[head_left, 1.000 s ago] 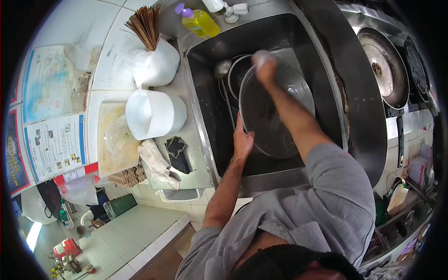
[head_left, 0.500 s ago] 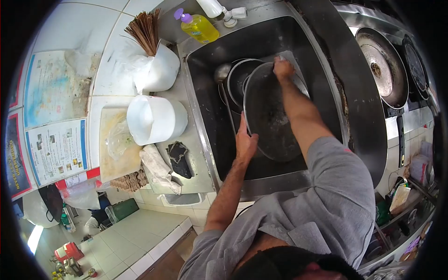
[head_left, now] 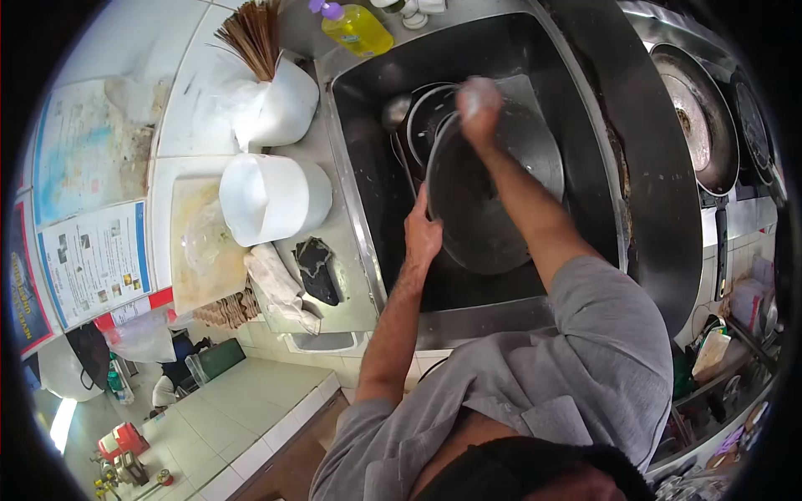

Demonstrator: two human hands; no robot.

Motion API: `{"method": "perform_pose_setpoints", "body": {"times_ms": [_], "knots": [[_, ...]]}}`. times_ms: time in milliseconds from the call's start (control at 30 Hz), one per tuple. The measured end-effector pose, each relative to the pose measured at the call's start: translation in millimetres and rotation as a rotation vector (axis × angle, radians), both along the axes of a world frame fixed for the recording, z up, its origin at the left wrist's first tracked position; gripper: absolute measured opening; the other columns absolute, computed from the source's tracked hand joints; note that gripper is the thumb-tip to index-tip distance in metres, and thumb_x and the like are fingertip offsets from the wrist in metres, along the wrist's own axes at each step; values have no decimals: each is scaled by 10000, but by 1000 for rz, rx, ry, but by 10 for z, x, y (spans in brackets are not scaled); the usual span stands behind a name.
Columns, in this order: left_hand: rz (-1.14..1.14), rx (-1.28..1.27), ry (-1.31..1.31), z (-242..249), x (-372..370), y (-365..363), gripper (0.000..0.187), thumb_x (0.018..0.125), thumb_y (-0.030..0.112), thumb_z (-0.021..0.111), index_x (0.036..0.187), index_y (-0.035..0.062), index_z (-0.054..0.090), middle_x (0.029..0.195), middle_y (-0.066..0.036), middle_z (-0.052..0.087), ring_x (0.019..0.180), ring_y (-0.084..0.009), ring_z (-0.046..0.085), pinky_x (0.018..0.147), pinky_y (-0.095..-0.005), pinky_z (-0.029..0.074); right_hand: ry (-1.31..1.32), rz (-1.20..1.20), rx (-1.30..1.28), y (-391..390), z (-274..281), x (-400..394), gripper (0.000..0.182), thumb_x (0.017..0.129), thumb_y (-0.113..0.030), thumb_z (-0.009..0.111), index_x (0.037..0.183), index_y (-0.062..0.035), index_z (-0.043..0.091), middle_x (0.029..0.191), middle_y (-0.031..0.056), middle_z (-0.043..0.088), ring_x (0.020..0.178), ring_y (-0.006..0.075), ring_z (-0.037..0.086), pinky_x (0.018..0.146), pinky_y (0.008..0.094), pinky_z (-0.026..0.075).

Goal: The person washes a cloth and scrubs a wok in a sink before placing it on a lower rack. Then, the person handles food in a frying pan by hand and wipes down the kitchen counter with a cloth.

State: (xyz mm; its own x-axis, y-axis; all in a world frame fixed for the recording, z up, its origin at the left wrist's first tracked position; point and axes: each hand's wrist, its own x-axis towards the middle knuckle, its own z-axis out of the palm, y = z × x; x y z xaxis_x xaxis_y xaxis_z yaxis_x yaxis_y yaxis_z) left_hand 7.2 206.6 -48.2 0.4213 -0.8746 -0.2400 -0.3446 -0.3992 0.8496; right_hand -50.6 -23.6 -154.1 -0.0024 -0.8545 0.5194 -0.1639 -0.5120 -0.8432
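A large round grey metal pan (head_left: pixel 478 213), worn dark inside, is tilted in the dark sink (head_left: pixel 368 200). My left hand (head_left: pixel 423 234) grips its near left rim, thumb on the inner side. Over the upper rim is my right hand (head_left: pixel 479 108), blurred by motion. Its fingers look curled around something with a pale patch that I cannot make out. Behind the pan, partly hidden, are a pot (head_left: pixel 422 117) with a light rim and a ladle (head_left: pixel 396 110) with a long handle. A flat grey piece (head_left: pixel 520 86) shows beyond the upper right edge.
Yellow soap bottle (head_left: pixel 357 32) and a faucet (head_left: pixel 413 12) stand behind the sink. At left are white tubs (head_left: pixel 276 200), one holding a stick brush (head_left: pixel 251 37), a folded cloth (head_left: pixel 280 288) and a black scouring pad (head_left: pixel 317 271). Frying pans (head_left: pixel 697 117) sit at right.
My right hand has moved left and slightly up along the pan's upper rim. The pan has shifted slightly left and up, with my left hand still on its edge.
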Motion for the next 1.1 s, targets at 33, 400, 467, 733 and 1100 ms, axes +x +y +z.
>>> {"method": "perform_pose_setpoints", "body": {"times_ms": [33,400,467,733,1100], "knots": [[0,-16,-6,53,8,-83,672,667,-94,484,1317,19,352,1201,-173,529,1113,-246,520,936,-308,392,134,-369,-63,-95,54,-52,147,772,-167,565,814,-29,590,970,167,555,945,347,507,863,476,364],[-52,-45,-172,180,-192,-47,701,658,-89,462,1331,47,324,1099,-233,563,1048,-356,537,871,-370,434,566,-316,440,-214,-320,-232,356,745,-403,614,917,-92,642,996,141,616,971,308,543,893,455,322],[-52,-56,-205,153,-213,-63,695,659,-81,463,1328,49,328,1095,-235,565,1044,-359,538,869,-373,436,576,-455,717,-558,-492,-474,440,757,-487,556,863,-74,663,900,169,637,904,323,574,822,456,368],[-40,161,-105,-470,49,62,635,677,-46,489,1295,38,370,1064,-256,568,1041,-363,534,873,-395,446,451,-50,-280,560,384,160,155,677,-260,631,723,-115,597,802,84,574,806,259,536,870,479,340],[-65,197,-185,78,-43,-155,631,698,-35,478,1309,80,369,1085,-239,565,1050,-371,524,879,-398,434,188,-519,111,-190,-293,-41,145,794,-162,585,837,-28,620,977,166,571,944,335,506,843,447,373]]}}
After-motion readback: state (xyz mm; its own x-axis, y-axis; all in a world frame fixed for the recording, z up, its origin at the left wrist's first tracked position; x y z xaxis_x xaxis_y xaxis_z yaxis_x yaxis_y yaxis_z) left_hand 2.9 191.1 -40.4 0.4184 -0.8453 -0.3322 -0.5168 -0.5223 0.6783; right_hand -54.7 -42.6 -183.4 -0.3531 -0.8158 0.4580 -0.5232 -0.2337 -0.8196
